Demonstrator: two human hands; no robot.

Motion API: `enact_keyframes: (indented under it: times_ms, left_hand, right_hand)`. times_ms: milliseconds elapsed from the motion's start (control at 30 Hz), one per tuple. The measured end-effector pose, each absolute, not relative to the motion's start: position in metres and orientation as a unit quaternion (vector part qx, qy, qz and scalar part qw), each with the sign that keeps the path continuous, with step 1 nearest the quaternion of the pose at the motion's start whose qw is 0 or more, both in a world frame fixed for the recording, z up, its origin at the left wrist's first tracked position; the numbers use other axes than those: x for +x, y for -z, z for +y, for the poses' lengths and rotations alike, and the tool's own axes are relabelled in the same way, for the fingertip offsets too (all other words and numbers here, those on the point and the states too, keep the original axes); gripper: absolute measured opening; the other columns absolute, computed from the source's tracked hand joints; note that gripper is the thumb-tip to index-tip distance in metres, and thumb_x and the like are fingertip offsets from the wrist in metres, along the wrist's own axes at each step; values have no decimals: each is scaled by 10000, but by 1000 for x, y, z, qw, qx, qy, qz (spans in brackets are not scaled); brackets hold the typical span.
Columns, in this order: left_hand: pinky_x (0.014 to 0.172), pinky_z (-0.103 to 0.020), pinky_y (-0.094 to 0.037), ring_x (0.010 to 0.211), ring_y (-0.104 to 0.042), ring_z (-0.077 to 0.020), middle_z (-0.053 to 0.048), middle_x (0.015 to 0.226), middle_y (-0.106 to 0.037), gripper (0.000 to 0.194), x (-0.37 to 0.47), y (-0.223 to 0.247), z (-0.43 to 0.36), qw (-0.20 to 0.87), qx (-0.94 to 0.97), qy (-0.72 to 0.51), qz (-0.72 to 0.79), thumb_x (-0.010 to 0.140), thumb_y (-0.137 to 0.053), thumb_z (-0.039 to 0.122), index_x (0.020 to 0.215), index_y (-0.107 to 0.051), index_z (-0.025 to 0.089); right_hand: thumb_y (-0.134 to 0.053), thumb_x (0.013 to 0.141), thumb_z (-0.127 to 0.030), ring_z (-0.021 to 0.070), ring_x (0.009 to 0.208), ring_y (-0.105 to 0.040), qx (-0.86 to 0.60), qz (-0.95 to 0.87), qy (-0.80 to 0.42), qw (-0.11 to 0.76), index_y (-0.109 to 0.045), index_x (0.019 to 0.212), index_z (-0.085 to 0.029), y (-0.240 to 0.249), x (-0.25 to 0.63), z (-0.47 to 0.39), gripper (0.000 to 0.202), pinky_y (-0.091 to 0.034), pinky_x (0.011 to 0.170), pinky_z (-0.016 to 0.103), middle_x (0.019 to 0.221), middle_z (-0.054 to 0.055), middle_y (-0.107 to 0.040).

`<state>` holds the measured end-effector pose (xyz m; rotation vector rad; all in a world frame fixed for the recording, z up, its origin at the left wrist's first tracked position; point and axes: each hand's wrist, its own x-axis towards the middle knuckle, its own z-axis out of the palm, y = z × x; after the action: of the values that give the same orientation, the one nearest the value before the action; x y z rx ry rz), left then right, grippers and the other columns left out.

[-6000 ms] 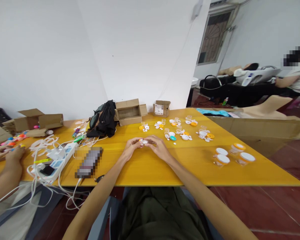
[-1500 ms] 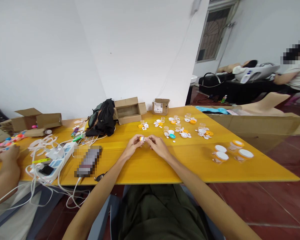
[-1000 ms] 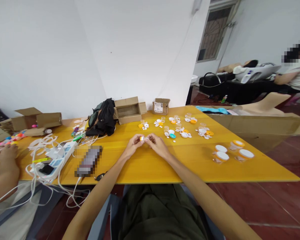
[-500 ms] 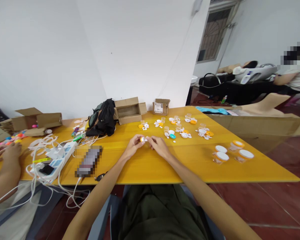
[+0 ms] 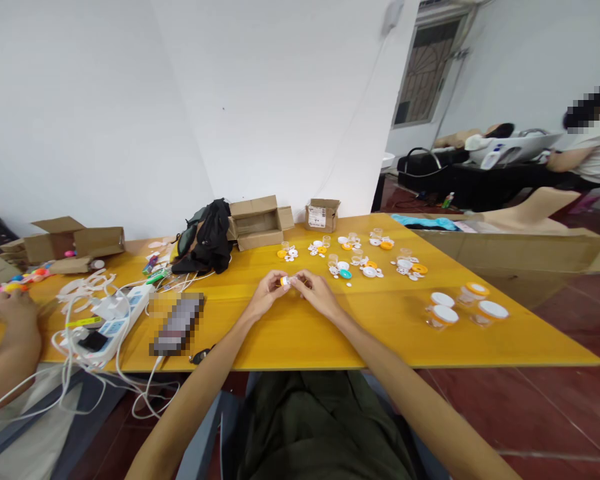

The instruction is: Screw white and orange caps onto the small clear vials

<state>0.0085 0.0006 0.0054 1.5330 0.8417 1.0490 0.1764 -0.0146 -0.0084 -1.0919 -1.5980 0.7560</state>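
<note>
My left hand (image 5: 269, 293) is closed around a small white and orange plastic piece (image 5: 285, 281), held just above the table. My right hand (image 5: 314, 291) meets it from the other side, its thumb and fingers pinched at a small clear or white part beside that piece; my fingers hide most of it. Beyond my hands lie small groups of clear cups, white discs and orange rings, such as the group with a teal ring (image 5: 345, 274). Several clear jars with white and orange lids, one being the front jar (image 5: 443, 316), stand to the right.
A power strip (image 5: 125, 323) with tangled white cables and a phone (image 5: 179, 325) lie on the left. Behind are a black backpack (image 5: 207, 237), an open carton (image 5: 257, 223) and a smaller box (image 5: 323, 215). Another person's arm (image 5: 17, 327) rests at far left; someone sits far right.
My fingers have drawn closer together around the small piece, so less of it shows. The other person's hands at the left have shifted slightly over the coloured pieces.
</note>
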Motion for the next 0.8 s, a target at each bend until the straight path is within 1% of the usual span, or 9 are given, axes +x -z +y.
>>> enact_keyframes:
  times_ms: [200, 267, 367, 400, 467, 533, 667, 733, 800]
  left_hand:
    - [813, -274, -442, 918, -606, -183, -33, 951, -668, 441, 9, 0, 4, 529, 647, -427, 345, 614, -835, 424, 906, -598, 194]
    - [812, -274, -440, 920, -605, -183, -32, 948, -665, 440, 9, 1, 5, 524, 649, -428, 347, 615, -833, 426, 904, -595, 194]
    - [813, -276, -443, 904, -607, -179, -28, 931, -665, 441, 9, 1, 5, 522, 649, -431, 347, 617, -833, 425, 903, -590, 192]
    - [813, -276, -445, 900, -608, -178, -27, 926, -665, 439, 9, 0, 5, 522, 649, -432, 346, 617, -834, 421, 900, -590, 191]
    - [813, -276, -444, 899, -610, -178, -28, 922, -667, 429, 9, 0, 5, 521, 651, -431, 346, 614, -838, 405, 890, -591, 188]
    - [816, -278, -441, 902, -611, -179, -28, 918, -668, 414, 9, 0, 5, 517, 655, -426, 349, 612, -841, 381, 880, -592, 188]
    - [821, -285, -436, 905, -613, -185, -24, 906, -669, 401, 10, 1, 5, 505, 663, -421, 359, 601, -846, 340, 871, -589, 192]
    - [816, -286, -435, 902, -614, -186, -22, 901, -668, 397, 10, 1, 5, 499, 663, -424, 364, 601, -845, 341, 864, -587, 192]
    - [810, -285, -433, 890, -613, -184, -20, 896, -666, 396, 9, 1, 6, 496, 661, -427, 367, 602, -843, 347, 859, -585, 192]
  right_hand:
    - [-472, 872, -613, 169, 521, -533, -524, -675, -236, 462, -525, 559, -227, 10, 181, -15, 499, -400, 529, 287, 512, 3, -560]
    - [-497, 861, -605, 167, 523, -545, -513, -671, -248, 475, -568, 618, -227, 10, 181, -15, 455, -414, 528, 284, 544, 0, -593]
    - [-554, 813, -602, 161, 578, -584, -475, -659, -277, 513, -626, 817, -227, 8, 177, -16, 383, -458, 561, 283, 715, 0, -677]
    - [-561, 804, -597, 159, 592, -591, -466, -658, -283, 520, -626, 842, -226, 7, 176, -16, 379, -467, 574, 284, 753, 3, -687]
    - [-562, 806, -577, 161, 605, -596, -464, -660, -283, 519, -624, 812, -224, 6, 175, -17, 358, -467, 591, 287, 756, 7, -687]
    - [-563, 816, -555, 172, 605, -595, -483, -662, -263, 509, -620, 736, -226, 6, 177, -17, 343, -452, 592, 291, 693, 8, -672]
    - [-541, 844, -556, 180, 572, -572, -520, -669, -221, 484, -597, 613, -225, 9, 181, -16, 407, -422, 565, 290, 580, 9, -627]
    - [-529, 842, -577, 175, 572, -570, -510, -666, -236, 491, -615, 656, -221, 9, 181, -15, 411, -429, 563, 286, 600, 7, -635]
    - [-543, 818, -599, 173, 591, -582, -484, -658, -268, 511, -651, 798, -221, 9, 179, -14, 394, -450, 571, 284, 678, 7, -665]
